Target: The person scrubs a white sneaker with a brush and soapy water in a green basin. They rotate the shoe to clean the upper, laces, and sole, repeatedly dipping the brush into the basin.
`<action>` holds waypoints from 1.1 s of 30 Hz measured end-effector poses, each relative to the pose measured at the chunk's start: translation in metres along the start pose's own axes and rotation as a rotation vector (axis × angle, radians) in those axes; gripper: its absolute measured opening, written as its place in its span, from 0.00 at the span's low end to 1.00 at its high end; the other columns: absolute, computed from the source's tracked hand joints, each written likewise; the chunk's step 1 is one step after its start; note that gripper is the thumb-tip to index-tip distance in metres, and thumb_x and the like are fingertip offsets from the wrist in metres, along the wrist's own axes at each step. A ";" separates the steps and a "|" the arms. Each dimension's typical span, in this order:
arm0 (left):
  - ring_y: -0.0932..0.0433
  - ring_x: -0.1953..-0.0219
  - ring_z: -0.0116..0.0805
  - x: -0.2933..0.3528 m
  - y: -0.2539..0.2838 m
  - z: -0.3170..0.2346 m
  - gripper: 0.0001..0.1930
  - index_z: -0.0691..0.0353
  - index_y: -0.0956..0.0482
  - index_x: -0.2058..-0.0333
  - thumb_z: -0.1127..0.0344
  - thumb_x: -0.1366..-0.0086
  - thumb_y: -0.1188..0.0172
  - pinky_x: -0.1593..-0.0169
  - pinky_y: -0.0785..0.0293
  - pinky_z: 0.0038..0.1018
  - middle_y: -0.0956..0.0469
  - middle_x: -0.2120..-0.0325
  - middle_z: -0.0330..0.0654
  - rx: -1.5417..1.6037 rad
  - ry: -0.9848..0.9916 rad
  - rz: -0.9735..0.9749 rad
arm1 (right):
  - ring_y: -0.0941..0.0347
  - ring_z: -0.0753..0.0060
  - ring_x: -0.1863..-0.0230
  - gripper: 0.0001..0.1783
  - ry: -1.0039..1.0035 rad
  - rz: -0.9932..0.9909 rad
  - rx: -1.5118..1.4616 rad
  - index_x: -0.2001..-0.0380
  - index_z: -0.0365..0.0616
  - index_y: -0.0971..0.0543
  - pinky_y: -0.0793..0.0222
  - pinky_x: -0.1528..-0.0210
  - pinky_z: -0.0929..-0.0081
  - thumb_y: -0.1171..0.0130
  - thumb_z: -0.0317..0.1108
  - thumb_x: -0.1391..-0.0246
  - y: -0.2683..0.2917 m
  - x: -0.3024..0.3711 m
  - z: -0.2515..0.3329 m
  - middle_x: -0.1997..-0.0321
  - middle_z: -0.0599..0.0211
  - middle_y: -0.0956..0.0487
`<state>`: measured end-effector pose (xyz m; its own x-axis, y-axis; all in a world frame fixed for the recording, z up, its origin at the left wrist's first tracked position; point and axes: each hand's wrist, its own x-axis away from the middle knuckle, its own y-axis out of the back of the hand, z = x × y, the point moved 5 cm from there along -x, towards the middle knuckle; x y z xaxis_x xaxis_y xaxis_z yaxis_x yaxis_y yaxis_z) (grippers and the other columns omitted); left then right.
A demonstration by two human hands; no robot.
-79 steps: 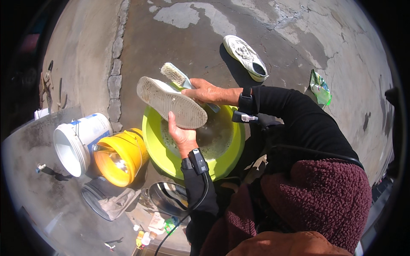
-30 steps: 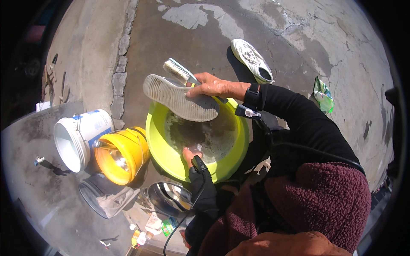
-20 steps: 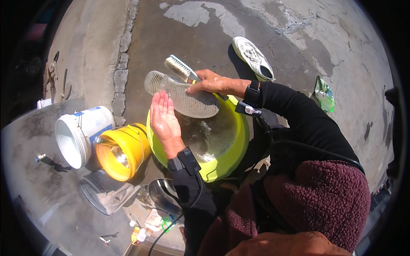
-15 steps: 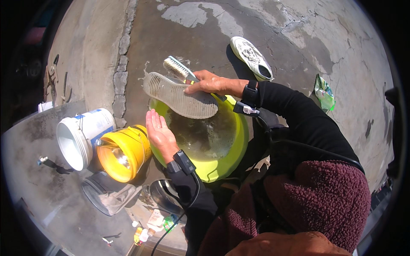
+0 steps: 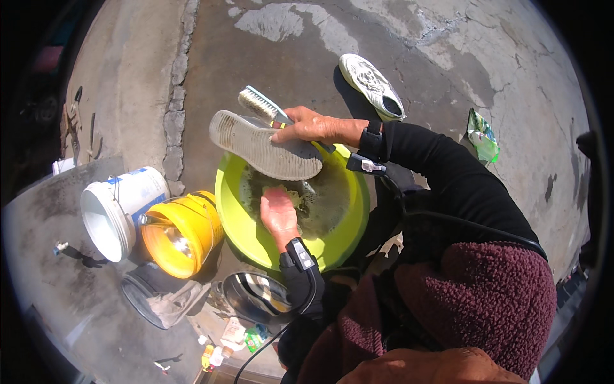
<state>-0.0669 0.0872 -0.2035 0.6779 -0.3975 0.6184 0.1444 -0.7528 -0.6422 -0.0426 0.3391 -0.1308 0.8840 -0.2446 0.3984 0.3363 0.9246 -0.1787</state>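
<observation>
A yellow-green basin (image 5: 233,221) of murky, sudsy water stands in front of me. Above its far side a shoe (image 5: 259,146) is held with its pale ribbed sole turned up. My right hand (image 5: 308,126) grips it, thumb on the sole, together with a scrubbing brush (image 5: 263,106) whose white bristles point away from the fingers. My left hand (image 5: 279,211) is in the basin, palm up and fingers extended at the water, holding nothing solid; its fingertips are partly hard to make out. Another white shoe (image 5: 371,83) lies on the wet ground beyond.
Left of the basin a white bucket (image 5: 105,221) and a yellow bucket (image 5: 192,240) lie tipped toward me. Nearer are a grey tub with a cloth (image 5: 176,304) and a dark shiny bowl (image 5: 252,297). A green packet (image 5: 483,137) lies at the right.
My left hand has moved right and down from the basin's left rim into the basin. The right hand keeps hold of the shoe and brush, almost still.
</observation>
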 end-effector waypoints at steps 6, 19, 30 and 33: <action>0.29 0.44 0.38 0.000 -0.134 -0.065 0.20 0.67 0.29 0.44 0.60 0.28 0.52 0.39 0.36 0.34 0.26 0.46 0.48 -0.557 -0.297 0.277 | 0.24 0.77 0.64 0.19 -0.003 0.026 -0.030 0.61 0.43 0.23 0.28 0.61 0.75 0.28 0.41 0.51 0.001 -0.001 -0.001 0.66 0.69 0.21; 0.33 0.42 0.40 -0.049 -0.104 -0.048 0.26 0.64 0.31 0.45 0.53 0.34 0.42 0.36 0.40 0.38 0.30 0.45 0.45 -0.359 -0.017 0.255 | 0.22 0.76 0.61 0.19 -0.081 0.194 -0.097 0.56 0.45 0.19 0.26 0.56 0.75 0.29 0.39 0.50 0.028 -0.010 0.002 0.61 0.70 0.18; 0.30 0.45 0.39 -0.048 -0.113 -0.038 0.23 0.62 0.29 0.45 0.53 0.33 0.44 0.37 0.38 0.38 0.25 0.49 0.42 -0.311 0.027 0.315 | 0.22 0.74 0.57 0.19 -0.096 0.231 -0.087 0.57 0.43 0.18 0.27 0.52 0.73 0.29 0.40 0.50 0.039 -0.007 0.010 0.61 0.67 0.17; 0.31 0.42 0.39 -0.043 -0.101 -0.037 0.25 0.63 0.31 0.43 0.53 0.31 0.46 0.36 0.39 0.37 0.27 0.45 0.45 -0.388 0.057 0.323 | 0.21 0.75 0.61 0.18 -0.070 0.212 -0.209 0.58 0.41 0.17 0.25 0.56 0.74 0.30 0.41 0.48 0.043 -0.006 0.011 0.62 0.67 0.17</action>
<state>-0.1371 0.1612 -0.1487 0.6017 -0.6621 0.4467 -0.3520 -0.7219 -0.5957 -0.0367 0.3833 -0.1307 0.9197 -0.0252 0.3919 0.2127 0.8709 -0.4431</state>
